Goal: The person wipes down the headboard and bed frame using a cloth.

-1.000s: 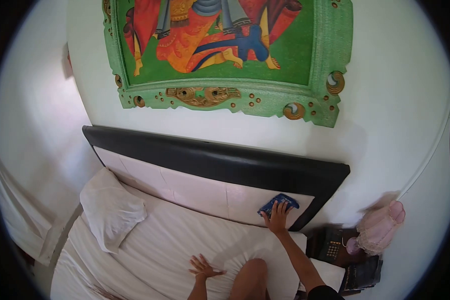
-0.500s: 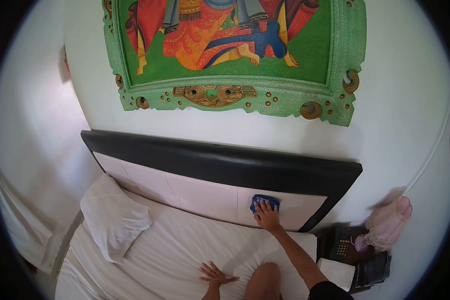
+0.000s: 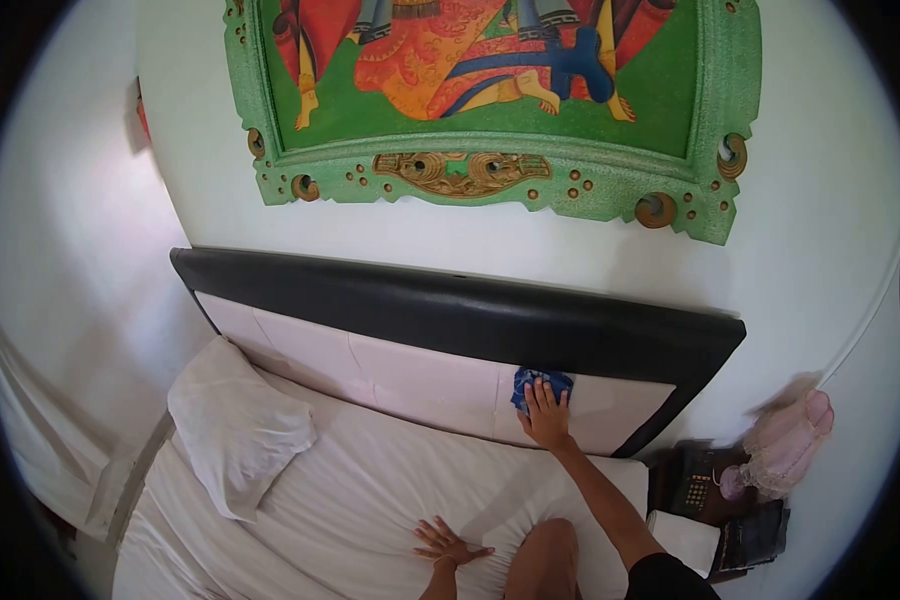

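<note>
My right hand [image 3: 545, 414] presses a blue cloth [image 3: 542, 388] flat against the pale padded panel [image 3: 425, 385] of the headboard, right of a vertical seam. Its fingers stretch upward over the cloth, whose edges show around them. The cloth's top edge reaches the black border [image 3: 450, 315] of the headboard. My left hand [image 3: 450, 543] lies on the white bedsheet [image 3: 370, 480] with its fingers spread, holding nothing. A bent knee [image 3: 545, 560] rests on the bed beside it.
A white pillow [image 3: 235, 425] leans near the headboard's left end. On the right, a nightstand carries a telephone [image 3: 692, 485], a pink lamp [image 3: 792, 445] and a dark folded item [image 3: 755, 535]. Above hangs a painting in a carved green frame [image 3: 590, 195].
My right hand and the cloth have slid slightly up and left on the panel. My left hand stays on the sheet. The whole view has shifted a little.
</note>
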`<state>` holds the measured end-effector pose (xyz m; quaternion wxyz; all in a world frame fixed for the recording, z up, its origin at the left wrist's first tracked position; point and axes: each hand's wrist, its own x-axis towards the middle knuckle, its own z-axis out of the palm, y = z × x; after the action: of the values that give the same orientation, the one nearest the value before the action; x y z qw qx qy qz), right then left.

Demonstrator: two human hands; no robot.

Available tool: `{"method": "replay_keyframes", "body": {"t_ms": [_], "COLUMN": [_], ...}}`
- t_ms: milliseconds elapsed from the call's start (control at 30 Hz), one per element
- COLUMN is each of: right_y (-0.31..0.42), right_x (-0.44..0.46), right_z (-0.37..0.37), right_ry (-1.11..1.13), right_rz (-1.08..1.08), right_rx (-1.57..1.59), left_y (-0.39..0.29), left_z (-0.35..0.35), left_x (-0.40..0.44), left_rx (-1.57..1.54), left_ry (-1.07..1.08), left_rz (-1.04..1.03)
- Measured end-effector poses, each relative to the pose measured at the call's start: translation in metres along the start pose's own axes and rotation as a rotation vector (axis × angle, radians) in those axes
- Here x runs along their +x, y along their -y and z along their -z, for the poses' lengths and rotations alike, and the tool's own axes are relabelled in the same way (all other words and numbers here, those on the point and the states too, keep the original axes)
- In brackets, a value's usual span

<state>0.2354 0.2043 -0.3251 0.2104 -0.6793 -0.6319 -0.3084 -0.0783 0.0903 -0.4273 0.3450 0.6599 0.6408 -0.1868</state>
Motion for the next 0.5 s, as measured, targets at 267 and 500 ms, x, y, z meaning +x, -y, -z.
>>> {"method": "replay_keyframes", "body": {"t_ms": [267,500], "right_y": [0.012,0.004], "right_x": [-0.004,-0.04], "right_z": [-0.019,-0.022], "right_ry": [0.084,0.449], "right_rz": [0.609,0.549], "right_rx": [-0.225,0.102], "left_y": [0.0,-0.002], "left_z": [-0.002,0.001], "left_x": [0.003,0.0], "left_rx": [-0.013,0.002], "left_ry": [0.012,-0.004], "left_rz": [0.012,0.007]}}
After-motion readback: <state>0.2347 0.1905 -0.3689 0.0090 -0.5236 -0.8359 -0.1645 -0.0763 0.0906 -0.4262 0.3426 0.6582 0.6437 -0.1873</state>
